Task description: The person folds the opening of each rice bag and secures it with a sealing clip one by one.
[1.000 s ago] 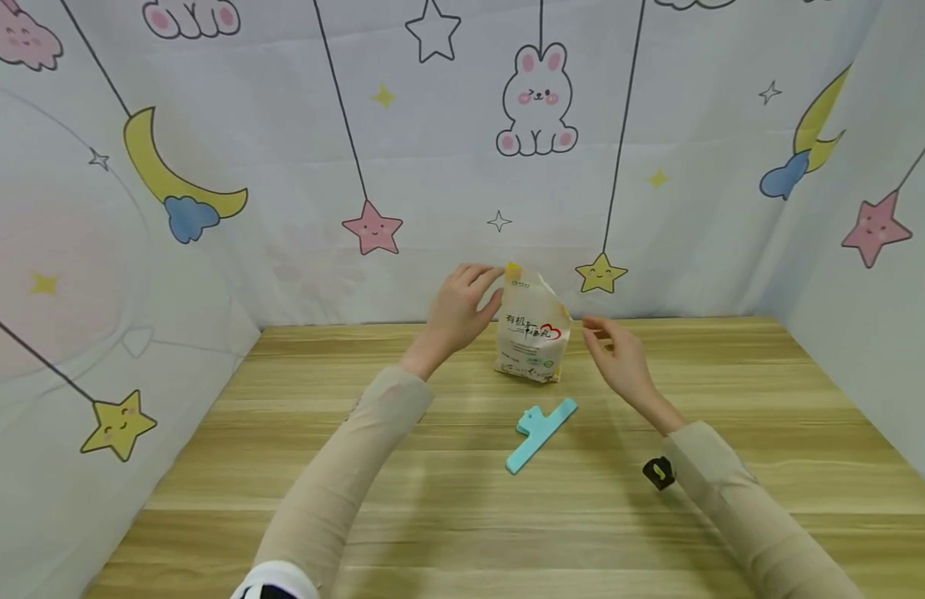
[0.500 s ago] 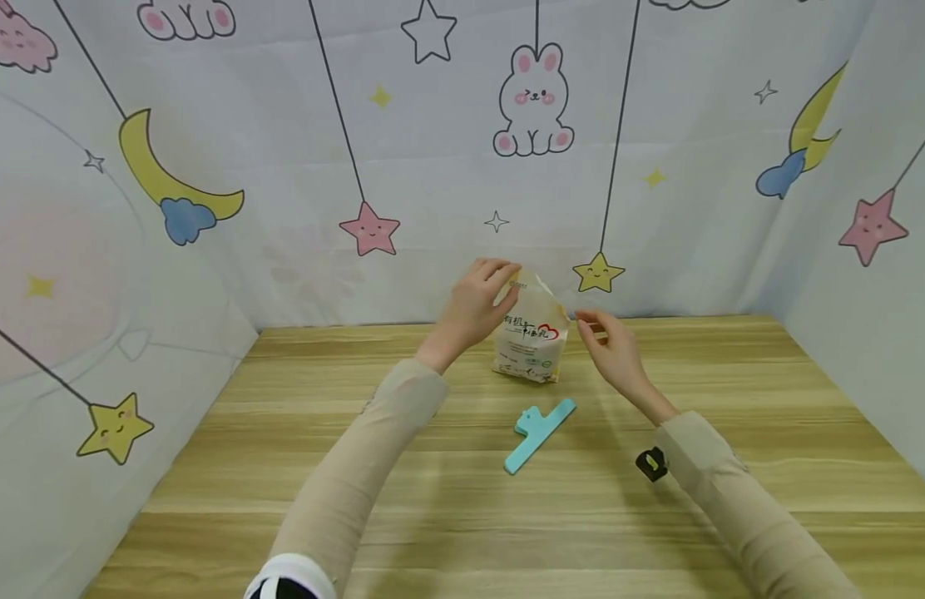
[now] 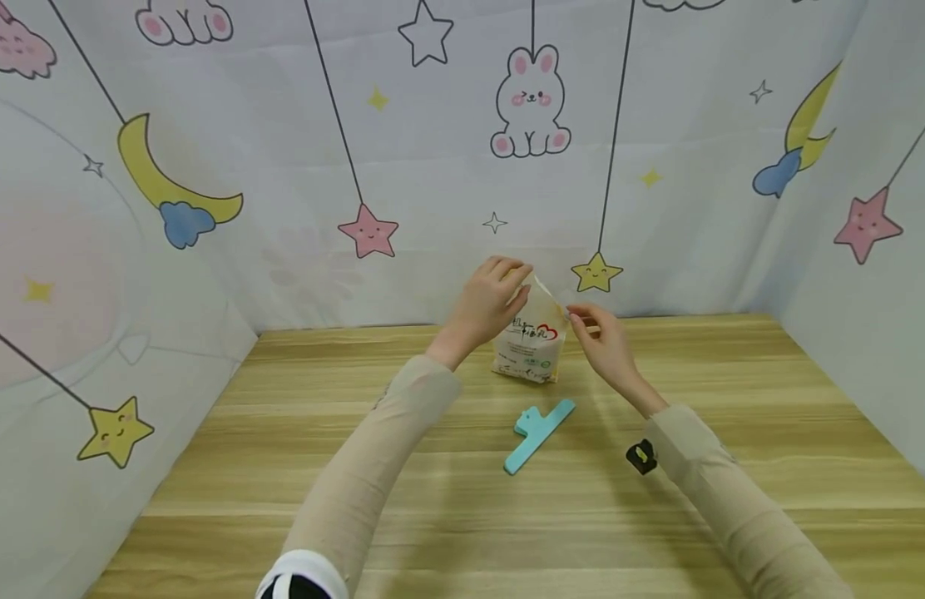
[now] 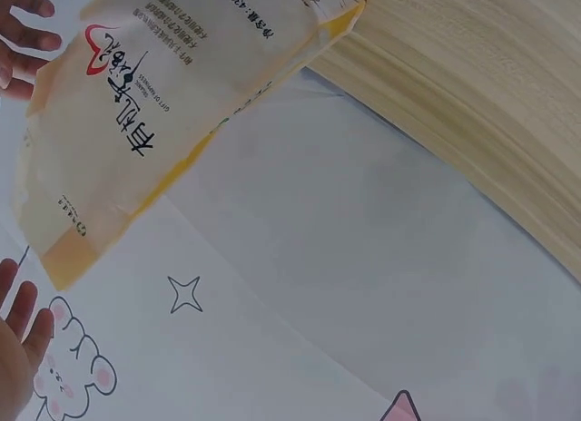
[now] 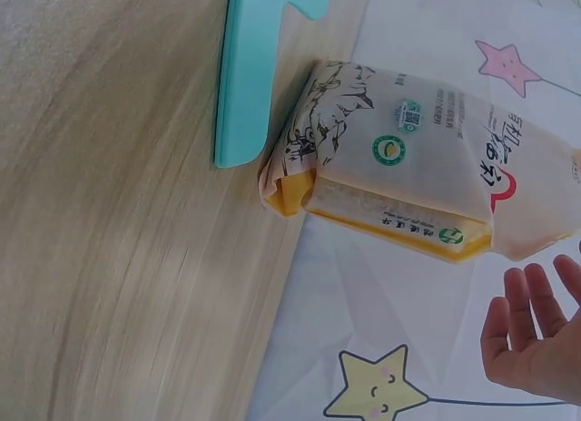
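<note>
A cream paper food bag with yellow edges, a red heart outline and dark printed characters stands upright near the table's back edge, its top slanting down to the right. My left hand is at its upper left, covering that corner in the head view. In the left wrist view the fingers of the left hand are spread beside the bag's top corner. At the slanted right edge is my right hand, fingers lightly bent. A turquoise sealing clip lies in front of the bag.
A small black object with a yellow-green middle lies by the right sleeve. White cloth walls with printed stars and a rabbit enclose the wood-grain table at the back and sides.
My left hand has moved right, over the bag's upper left corner. My right hand has come slightly left and up to its right edge. Bag and clip stay in place.
</note>
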`<state>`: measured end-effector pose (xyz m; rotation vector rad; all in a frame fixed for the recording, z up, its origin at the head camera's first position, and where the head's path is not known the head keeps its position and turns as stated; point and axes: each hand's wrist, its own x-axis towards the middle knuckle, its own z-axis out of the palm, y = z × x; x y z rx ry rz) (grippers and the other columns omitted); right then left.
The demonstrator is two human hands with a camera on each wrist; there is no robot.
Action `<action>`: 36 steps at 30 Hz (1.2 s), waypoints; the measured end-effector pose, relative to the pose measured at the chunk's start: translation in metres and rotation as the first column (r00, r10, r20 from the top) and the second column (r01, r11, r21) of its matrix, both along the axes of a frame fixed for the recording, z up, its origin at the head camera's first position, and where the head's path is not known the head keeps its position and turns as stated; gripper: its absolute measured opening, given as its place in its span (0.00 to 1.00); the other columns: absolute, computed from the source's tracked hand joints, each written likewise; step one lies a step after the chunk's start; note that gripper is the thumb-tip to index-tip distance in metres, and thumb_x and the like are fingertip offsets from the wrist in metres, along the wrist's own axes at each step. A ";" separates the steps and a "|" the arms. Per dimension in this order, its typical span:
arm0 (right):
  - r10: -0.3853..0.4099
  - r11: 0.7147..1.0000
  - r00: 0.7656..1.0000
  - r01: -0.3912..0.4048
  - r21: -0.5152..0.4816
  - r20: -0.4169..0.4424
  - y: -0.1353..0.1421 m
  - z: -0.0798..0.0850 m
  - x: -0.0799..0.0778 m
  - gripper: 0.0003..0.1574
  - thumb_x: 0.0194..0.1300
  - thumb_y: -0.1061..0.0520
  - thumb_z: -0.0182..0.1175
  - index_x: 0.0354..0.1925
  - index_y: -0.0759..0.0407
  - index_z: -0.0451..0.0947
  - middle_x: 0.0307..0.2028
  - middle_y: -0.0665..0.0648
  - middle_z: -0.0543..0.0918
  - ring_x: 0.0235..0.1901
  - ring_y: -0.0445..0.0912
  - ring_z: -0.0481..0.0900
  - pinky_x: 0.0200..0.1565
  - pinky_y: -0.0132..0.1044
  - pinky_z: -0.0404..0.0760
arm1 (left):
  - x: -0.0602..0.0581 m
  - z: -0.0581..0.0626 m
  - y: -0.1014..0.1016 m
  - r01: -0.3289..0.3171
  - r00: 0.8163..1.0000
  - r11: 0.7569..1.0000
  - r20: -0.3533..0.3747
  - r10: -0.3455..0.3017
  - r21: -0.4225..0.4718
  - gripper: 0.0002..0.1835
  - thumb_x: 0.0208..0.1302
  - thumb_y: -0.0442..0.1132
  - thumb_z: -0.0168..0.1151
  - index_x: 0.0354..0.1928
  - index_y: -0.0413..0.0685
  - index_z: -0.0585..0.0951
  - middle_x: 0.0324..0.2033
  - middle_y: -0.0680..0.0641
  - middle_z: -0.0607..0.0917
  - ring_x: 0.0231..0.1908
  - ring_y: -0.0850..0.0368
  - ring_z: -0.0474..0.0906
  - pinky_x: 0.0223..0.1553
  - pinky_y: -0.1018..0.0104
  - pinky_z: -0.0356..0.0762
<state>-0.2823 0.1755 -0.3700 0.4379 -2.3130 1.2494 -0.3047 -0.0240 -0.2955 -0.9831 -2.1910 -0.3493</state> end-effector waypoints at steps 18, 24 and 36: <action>-0.034 0.999 0.997 0.034 0.004 -0.063 -0.010 0.002 -0.007 0.16 0.65 0.56 0.50 0.47 0.63 0.75 0.42 0.63 0.79 0.39 0.53 0.77 0.36 0.40 0.76 | -0.004 -0.004 0.019 -0.073 0.997 0.988 -0.030 0.069 -0.137 0.15 0.64 0.41 0.50 0.49 0.46 0.77 0.46 0.48 0.80 0.50 0.53 0.72 0.54 0.62 0.68; -0.048 0.999 0.996 0.046 -0.025 -0.072 -0.014 0.002 -0.011 0.15 0.65 0.56 0.50 0.46 0.63 0.76 0.42 0.63 0.79 0.38 0.53 0.77 0.36 0.40 0.74 | -0.005 -0.005 0.024 -0.109 0.994 0.979 -0.027 0.106 -0.171 0.15 0.65 0.43 0.49 0.50 0.48 0.76 0.47 0.49 0.79 0.51 0.53 0.71 0.57 0.61 0.65; -0.057 0.998 0.996 0.054 -0.035 -0.064 -0.023 0.005 -0.016 0.18 0.66 0.53 0.47 0.47 0.63 0.75 0.42 0.64 0.79 0.38 0.53 0.77 0.37 0.44 0.76 | -0.009 -0.009 0.026 -0.127 0.992 0.978 -0.043 0.122 -0.168 0.13 0.64 0.44 0.50 0.46 0.50 0.77 0.45 0.50 0.80 0.49 0.54 0.71 0.58 0.60 0.62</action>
